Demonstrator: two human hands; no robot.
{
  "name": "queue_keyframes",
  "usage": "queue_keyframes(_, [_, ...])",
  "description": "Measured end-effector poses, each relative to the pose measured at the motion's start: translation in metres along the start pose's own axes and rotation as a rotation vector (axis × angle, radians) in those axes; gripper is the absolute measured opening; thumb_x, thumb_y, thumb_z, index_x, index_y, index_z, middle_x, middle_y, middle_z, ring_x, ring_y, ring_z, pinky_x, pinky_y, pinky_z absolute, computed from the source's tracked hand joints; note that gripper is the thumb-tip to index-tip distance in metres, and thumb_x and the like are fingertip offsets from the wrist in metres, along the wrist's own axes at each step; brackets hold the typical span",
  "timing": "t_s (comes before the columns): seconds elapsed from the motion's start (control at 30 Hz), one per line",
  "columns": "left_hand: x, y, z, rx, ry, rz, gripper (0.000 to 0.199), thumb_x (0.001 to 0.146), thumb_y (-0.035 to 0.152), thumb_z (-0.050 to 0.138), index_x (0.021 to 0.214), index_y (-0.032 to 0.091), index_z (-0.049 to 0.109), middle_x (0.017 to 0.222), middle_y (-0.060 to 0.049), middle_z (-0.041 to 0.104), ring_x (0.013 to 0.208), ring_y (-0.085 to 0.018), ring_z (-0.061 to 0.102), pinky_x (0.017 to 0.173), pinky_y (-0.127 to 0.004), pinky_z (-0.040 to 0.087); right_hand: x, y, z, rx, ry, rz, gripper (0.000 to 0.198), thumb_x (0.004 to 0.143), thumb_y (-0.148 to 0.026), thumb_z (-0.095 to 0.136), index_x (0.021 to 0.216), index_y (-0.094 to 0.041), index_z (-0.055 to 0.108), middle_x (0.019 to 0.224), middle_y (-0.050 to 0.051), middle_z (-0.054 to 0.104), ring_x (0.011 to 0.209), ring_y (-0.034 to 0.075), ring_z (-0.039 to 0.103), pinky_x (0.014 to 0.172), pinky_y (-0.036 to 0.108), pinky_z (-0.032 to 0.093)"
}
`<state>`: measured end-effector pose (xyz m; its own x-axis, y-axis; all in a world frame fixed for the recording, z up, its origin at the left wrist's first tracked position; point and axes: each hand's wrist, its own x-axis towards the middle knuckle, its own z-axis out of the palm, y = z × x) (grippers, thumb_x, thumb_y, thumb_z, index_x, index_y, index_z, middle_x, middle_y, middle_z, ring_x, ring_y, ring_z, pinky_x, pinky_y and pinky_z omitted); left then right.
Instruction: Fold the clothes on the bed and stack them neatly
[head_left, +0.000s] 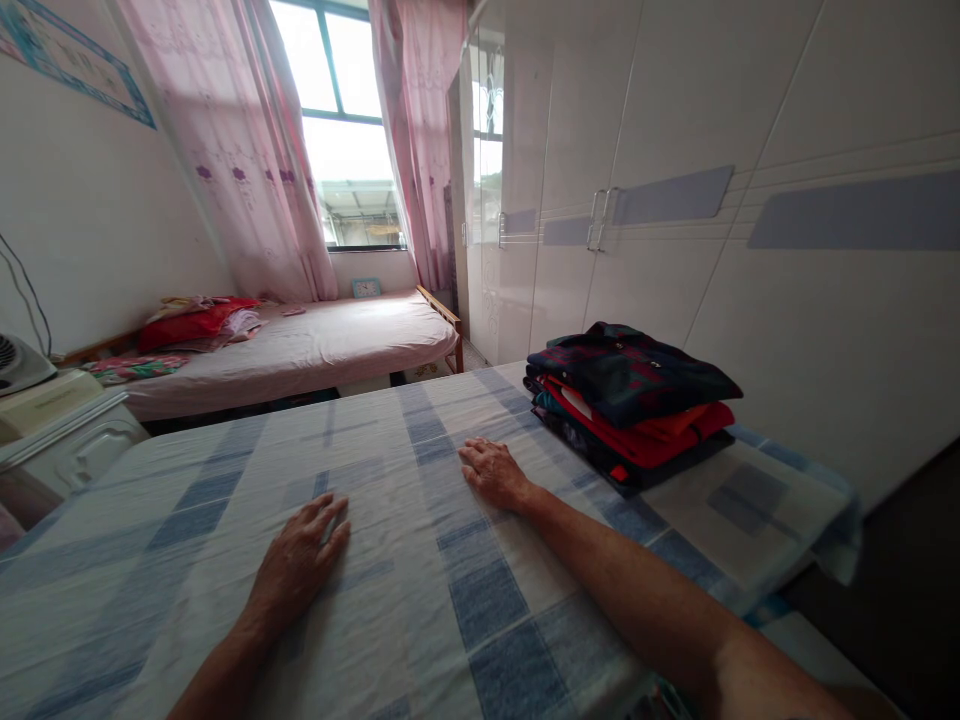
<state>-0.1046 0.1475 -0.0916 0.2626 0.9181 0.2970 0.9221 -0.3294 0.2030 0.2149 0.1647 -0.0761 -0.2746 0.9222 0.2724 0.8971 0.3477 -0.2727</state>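
Note:
My left hand [304,552] rests palm down on the blue and white patterned bedsheet [360,620], fingers a little apart and holding nothing. Further forward and to the right, my right hand [491,474] also lies on the sheet with its fingers loosely extended, nothing in it. Right of that hand, and apart from it, sits a stack of folded clothes. A dark plaid shirt [637,375] tops the stack, with a red garment [660,440] and dark ones beneath it. Shallow wrinkles run across the sheet around both hands.
A white wardrobe [675,100] lines the right side. Beyond the bed stands a second bed [337,335] with pink bedding and a red pillow [195,322], under a curtained window [345,150]. At the left is a white cabinet [82,440] with a fan [19,362] above it.

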Motion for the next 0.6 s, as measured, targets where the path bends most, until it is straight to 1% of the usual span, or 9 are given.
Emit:
queue_keyframes(0.17, [0.001,0.001,0.0,0.004,-0.012,-0.008,0.056,0.086,0.045,0.03,0.121,0.013,0.06,0.129,-0.013,0.055,0.118,-0.026,0.052,0.101,-0.039,0.041,0.0,0.001,0.0,0.03,0.009,0.001,0.037,0.088,-0.03,0.047,0.122,-0.019,0.056,0.137,0.011,0.049,0.129,0.021,0.04,0.106,0.039,0.027])
queue_keyframes(0.3, [0.002,0.001,0.0,-0.001,-0.025,-0.013,0.057,0.085,0.044,0.029,0.121,0.013,0.06,0.13,-0.013,0.055,0.119,-0.026,0.052,0.101,-0.039,0.04,-0.001,0.001,0.002,0.079,0.026,-0.006,0.037,0.086,-0.027,0.049,0.12,-0.015,0.058,0.135,0.015,0.05,0.128,0.025,0.041,0.105,0.044,0.028])
queue_keyframes(0.37, [0.002,0.001,0.0,0.002,-0.022,-0.015,0.056,0.085,0.044,0.03,0.121,0.013,0.06,0.13,-0.013,0.055,0.119,-0.026,0.052,0.101,-0.039,0.041,-0.002,-0.001,-0.003,0.116,0.032,-0.017,0.036,0.084,-0.024,0.051,0.118,-0.015,0.059,0.132,0.015,0.053,0.125,0.025,0.045,0.104,0.043,0.032])
queue_keyframes(0.43, [0.002,0.0,0.0,0.006,-0.02,-0.017,0.055,0.085,0.043,0.03,0.12,0.013,0.06,0.13,-0.013,0.055,0.119,-0.026,0.052,0.101,-0.039,0.041,-0.002,-0.004,-0.016,0.159,0.045,-0.037,0.036,0.084,-0.021,0.051,0.119,-0.017,0.058,0.129,0.012,0.056,0.12,0.021,0.05,0.1,0.038,0.037])
queue_keyframes(0.47, [0.002,0.0,0.0,0.007,-0.022,-0.016,0.055,0.085,0.043,0.03,0.12,0.013,0.06,0.13,-0.013,0.055,0.119,-0.026,0.052,0.101,-0.039,0.041,-0.003,-0.005,-0.026,0.208,0.079,-0.045,0.037,0.084,-0.02,0.05,0.12,-0.019,0.057,0.127,0.01,0.057,0.116,0.019,0.054,0.097,0.035,0.041])
queue_keyframes(0.5, [0.002,0.0,0.0,0.006,-0.024,-0.014,0.055,0.085,0.043,0.03,0.12,0.013,0.06,0.13,-0.013,0.055,0.119,-0.026,0.052,0.101,-0.039,0.041,-0.005,-0.006,-0.04,0.275,0.142,-0.049,0.037,0.085,-0.019,0.048,0.121,-0.02,0.056,0.125,0.009,0.059,0.11,0.017,0.057,0.092,0.033,0.045])
queue_keyframes(0.53, [0.002,0.0,0.0,0.005,-0.024,-0.012,0.055,0.085,0.043,0.03,0.12,0.013,0.06,0.13,-0.013,0.055,0.119,-0.026,0.052,0.101,-0.039,0.04,-0.009,-0.006,-0.055,0.347,0.241,-0.047,0.036,0.086,-0.019,0.046,0.121,-0.021,0.055,0.122,0.008,0.06,0.104,0.016,0.06,0.088,0.032,0.048])
queue_keyframes(0.57, [0.002,0.0,0.001,0.004,-0.023,-0.011,0.055,0.086,0.042,0.03,0.121,0.013,0.06,0.13,-0.013,0.055,0.119,-0.026,0.051,0.102,-0.039,0.04,-0.014,-0.003,-0.071,0.422,0.377,-0.037,0.036,0.086,-0.02,0.045,0.12,-0.021,0.054,0.118,0.008,0.061,0.098,0.016,0.062,0.084,0.032,0.049])
queue_keyframes(0.6, [0.001,0.0,0.001,0.001,-0.021,-0.011,0.055,0.086,0.042,0.03,0.121,0.012,0.06,0.13,-0.013,0.055,0.119,-0.026,0.051,0.102,-0.039,0.039,-0.021,0.002,-0.089,0.475,0.546,-0.015,0.034,0.086,-0.021,0.044,0.118,-0.022,0.055,0.114,0.008,0.062,0.094,0.016,0.062,0.082,0.033,0.05])
